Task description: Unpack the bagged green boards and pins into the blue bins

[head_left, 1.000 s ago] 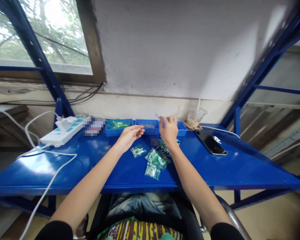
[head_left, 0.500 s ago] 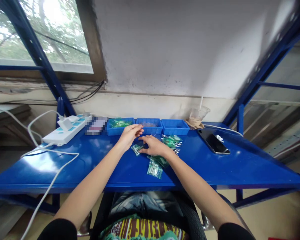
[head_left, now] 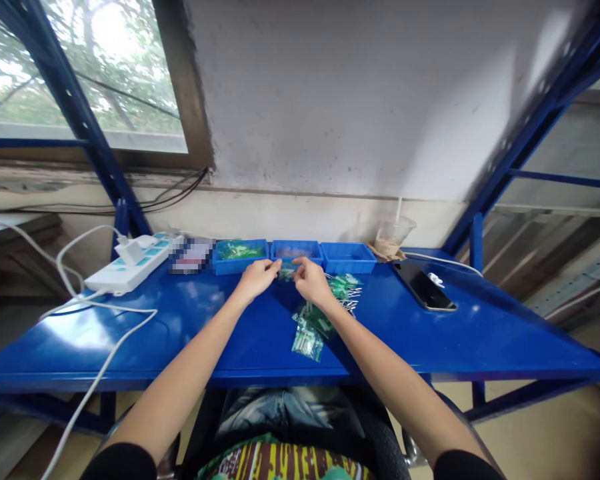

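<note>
A small clear plastic packet [head_left: 287, 272] with green and pale pieces is held between my two hands, just in front of the middle blue bin. My left hand [head_left: 259, 278] pinches its left edge between thumb and fingers. At its right edge my right hand [head_left: 311, 281] is curled, thumb and index finger at the packet. Nearer to me lie filled packets [head_left: 308, 339], partly covered by my right wrist. Beyond that wrist is a pile of green pieces [head_left: 344, 285] with silvery screw-like rods [head_left: 350, 307].
Three blue bins stand at the back: the left bin [head_left: 241, 267] holds green pieces, the middle bin [head_left: 297, 244] clear bags. On the right are a phone [head_left: 423, 285], white earphones [head_left: 435, 279] and a cup [head_left: 394, 235]. A power strip [head_left: 130, 263] with trailing cable is at left.
The packet has left the table surface near my right fingers and is now between both hands, farther back. My right hand moved away from me and closed; my left came down slightly.
</note>
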`<state>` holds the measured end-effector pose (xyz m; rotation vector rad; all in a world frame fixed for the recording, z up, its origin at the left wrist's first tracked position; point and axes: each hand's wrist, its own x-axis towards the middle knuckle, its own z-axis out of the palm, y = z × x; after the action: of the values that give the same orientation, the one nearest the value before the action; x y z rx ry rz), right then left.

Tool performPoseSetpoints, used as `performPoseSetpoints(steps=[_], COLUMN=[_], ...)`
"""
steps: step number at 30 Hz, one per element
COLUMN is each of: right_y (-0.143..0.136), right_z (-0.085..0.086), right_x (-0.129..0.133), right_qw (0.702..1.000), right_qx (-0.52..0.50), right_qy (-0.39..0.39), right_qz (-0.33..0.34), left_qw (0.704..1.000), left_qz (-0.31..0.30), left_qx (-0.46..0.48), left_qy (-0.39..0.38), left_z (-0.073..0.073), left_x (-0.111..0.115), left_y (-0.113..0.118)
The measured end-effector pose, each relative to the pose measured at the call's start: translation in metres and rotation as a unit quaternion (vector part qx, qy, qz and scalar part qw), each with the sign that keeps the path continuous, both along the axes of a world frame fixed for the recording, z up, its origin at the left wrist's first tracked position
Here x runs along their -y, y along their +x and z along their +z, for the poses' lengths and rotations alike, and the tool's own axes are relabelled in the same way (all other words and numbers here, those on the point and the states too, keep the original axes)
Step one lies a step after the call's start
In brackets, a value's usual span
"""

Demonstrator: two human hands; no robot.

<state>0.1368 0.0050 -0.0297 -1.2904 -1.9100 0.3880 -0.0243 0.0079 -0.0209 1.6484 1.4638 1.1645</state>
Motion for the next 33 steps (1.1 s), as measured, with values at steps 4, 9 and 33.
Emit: performPoseSetpoints(steps=[4,9,33], right_y=[0.005,0.001,0.01], right_z=[0.005,0.011,0.008], right_x=[-0.001,0.009,-0.007], right_qw=[0.996,0.99,0.963], right_qx=[-0.037,-0.03,-0.247], right_qy=[0.086,0.131,-0.109], right_qz=[-0.012,0.034,0.0], left_qw=[0.987,0.951,0.981], left_qz=[-0.033,-0.049,-0.171], left_qx=[0.076,0.159,-0.044], left_qy=[-0.141,-0.259,0.077], left_z=[0.0,0.01,0.012], left_x=[0.0,0.003,0.012], left_y=[0.004,0.004,0.009])
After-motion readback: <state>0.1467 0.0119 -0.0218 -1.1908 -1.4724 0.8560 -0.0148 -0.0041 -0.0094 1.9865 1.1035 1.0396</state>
